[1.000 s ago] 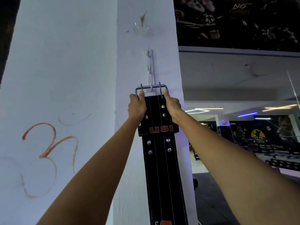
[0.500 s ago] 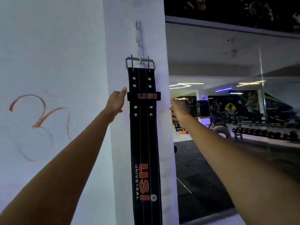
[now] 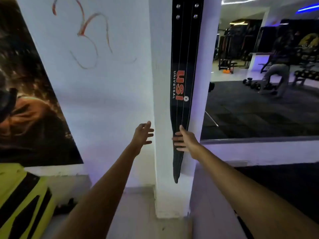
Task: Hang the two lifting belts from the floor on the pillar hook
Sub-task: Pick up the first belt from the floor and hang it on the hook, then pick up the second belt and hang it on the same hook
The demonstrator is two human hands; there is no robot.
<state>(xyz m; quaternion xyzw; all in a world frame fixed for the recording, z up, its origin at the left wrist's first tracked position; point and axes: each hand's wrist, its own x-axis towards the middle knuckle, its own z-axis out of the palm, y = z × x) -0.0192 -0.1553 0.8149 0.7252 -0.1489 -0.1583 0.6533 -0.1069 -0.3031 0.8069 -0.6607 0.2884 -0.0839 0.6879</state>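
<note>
A black lifting belt (image 3: 183, 54) with red "USI UNIVERSAL" lettering hangs straight down the front of the white pillar (image 3: 162, 94). Its buckle and the hook are above the frame, out of sight. My right hand (image 3: 185, 141) lies flat on the narrow lower part of the belt, with the fingers spread across its front and the thumb pointing up. My left hand (image 3: 143, 133) is open with fingers apart, just left of the pillar's edge and touching nothing. No second belt can be made out.
A dark poster (image 3: 29, 104) covers the left wall. A yellow and black object (image 3: 20, 200) stands at the bottom left, with something dark (image 3: 64, 207) on the floor beside it. Right of the pillar, a mirror (image 3: 259, 100) shows gym equipment and a person bending over.
The view has tilted down from the buckle and hook to the belt's lower end. Both hands let go of the buckle and dropped; the right one now rests on the belt's tail.
</note>
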